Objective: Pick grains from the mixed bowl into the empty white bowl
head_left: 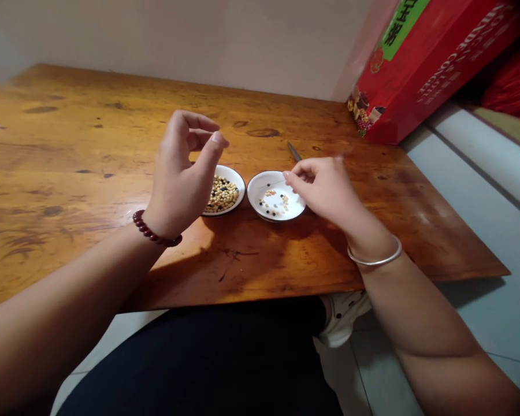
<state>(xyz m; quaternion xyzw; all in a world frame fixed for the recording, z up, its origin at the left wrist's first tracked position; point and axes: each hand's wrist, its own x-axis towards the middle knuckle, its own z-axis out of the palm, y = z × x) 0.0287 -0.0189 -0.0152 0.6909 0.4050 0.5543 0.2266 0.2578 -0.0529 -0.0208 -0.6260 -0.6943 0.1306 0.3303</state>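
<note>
Head view: the left bowl [240, 181], on the counter [91, 150], held a dense bed of mixed pale and dark beans [223, 195], while the right bowl [253, 192], just beside it, carried only a sparse scatter of beans [285, 203] across its white floor. The left hand [179, 167] was raised above the left bowl, partly masking it, with thumb and fingers curled toward one another; whether anything lay between them could not be told. The right hand [327, 188] hung at the right edge of the right bowl, thumb and forefinger drawn together; a faint fine line beside the fingertips was too thin to identify, so its grasp was likewise uncertain. The beans were judged light, hard and smooth, apt to roll or slip under uneven pressure, and best taken singly by a gentle pinch across their sides. The bowls appeared stiff and glossy, probably light enough to slide if bumped, and were best steadied by opposite points of the rim. A dark pointed object [293, 151] lay beyond the right bowl, and a red box [416, 69] stood at the far right.
</note>
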